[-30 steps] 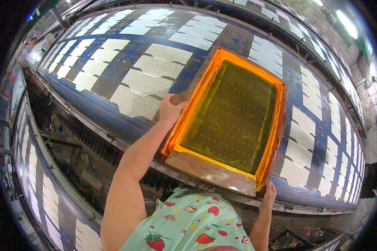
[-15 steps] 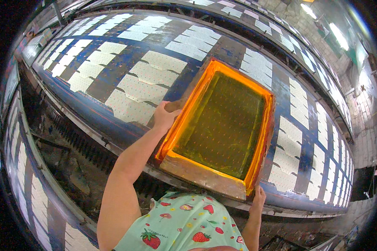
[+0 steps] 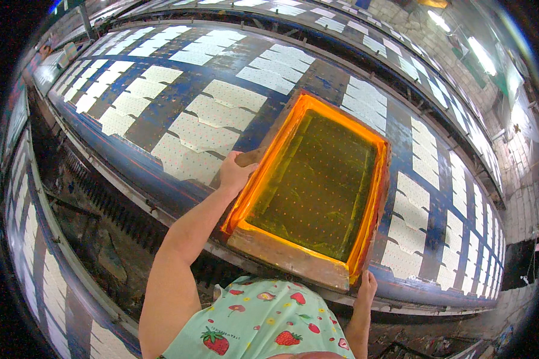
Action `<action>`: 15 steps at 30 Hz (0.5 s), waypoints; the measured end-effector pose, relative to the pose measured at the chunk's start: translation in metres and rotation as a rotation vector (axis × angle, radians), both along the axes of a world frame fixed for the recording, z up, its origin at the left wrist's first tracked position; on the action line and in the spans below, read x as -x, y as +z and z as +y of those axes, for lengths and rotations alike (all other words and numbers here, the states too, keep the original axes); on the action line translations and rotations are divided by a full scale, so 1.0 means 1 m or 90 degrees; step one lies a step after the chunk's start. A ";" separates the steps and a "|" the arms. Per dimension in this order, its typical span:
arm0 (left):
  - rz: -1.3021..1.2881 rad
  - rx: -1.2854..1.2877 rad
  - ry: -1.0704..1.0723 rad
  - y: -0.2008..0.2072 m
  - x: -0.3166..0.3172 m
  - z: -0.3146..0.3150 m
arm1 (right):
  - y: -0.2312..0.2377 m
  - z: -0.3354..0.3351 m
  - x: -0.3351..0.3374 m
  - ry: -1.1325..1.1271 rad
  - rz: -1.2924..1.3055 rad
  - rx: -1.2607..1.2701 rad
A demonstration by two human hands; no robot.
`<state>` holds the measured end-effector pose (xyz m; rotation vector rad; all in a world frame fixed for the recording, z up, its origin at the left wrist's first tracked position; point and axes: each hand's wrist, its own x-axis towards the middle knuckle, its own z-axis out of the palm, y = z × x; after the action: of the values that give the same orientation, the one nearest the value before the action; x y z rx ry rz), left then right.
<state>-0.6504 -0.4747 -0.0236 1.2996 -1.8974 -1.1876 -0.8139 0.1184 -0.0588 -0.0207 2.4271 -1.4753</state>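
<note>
A screen-printing frame [image 3: 287,254] with orange inner edges and a dark yellow-green mesh [image 3: 323,179] lies before me, over the long printing table. Small dots show across the mesh. My left hand [image 3: 236,172] is closed on the frame's left side, around a brownish piece along its edge. At the near right corner, my right hand [image 3: 368,285] grips the frame, its fingers partly hidden. To the left of the frame are rows of pale cut fabric pieces [image 3: 200,131] printed with tiny dots. More pale pieces [image 3: 408,224] lie to its right.
The long blue-stained table [image 3: 323,78] has a raised metal rail along its near edge. Another table with pale pieces [image 3: 45,263] stands at the lower left, across a dark gap. Beyond are a further table [image 3: 353,27] and a white brick wall [image 3: 524,173].
The screen-printing frame has shifted slightly toward me, and both hands have stayed on it. The dots across its mesh look a little different in the light.
</note>
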 end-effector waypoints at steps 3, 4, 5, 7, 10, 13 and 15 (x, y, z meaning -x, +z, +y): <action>-0.015 0.007 0.002 0.003 0.000 0.001 | 0.000 0.001 0.000 0.011 0.012 -0.010; -0.019 0.017 0.001 0.004 0.000 0.002 | 0.000 0.001 0.000 0.006 0.019 -0.003; -0.022 0.027 0.000 0.005 0.000 0.002 | 0.001 0.001 -0.001 0.010 0.027 0.001; -0.027 0.045 0.006 0.007 0.000 0.004 | 0.004 0.000 -0.001 0.006 0.005 -0.001; -0.022 0.025 0.007 0.009 -0.001 0.005 | 0.009 -0.004 -0.003 0.010 -0.014 0.001; -0.021 0.013 0.003 0.010 -0.001 0.005 | 0.013 -0.009 -0.007 -0.016 0.007 0.011; -0.010 0.024 0.010 0.010 -0.001 0.006 | 0.015 -0.011 -0.009 -0.022 0.019 0.009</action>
<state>-0.6499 -0.4688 -0.0139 1.3060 -1.9079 -1.1314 -0.8051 0.1070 -0.0443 -0.0030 2.4517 -1.5177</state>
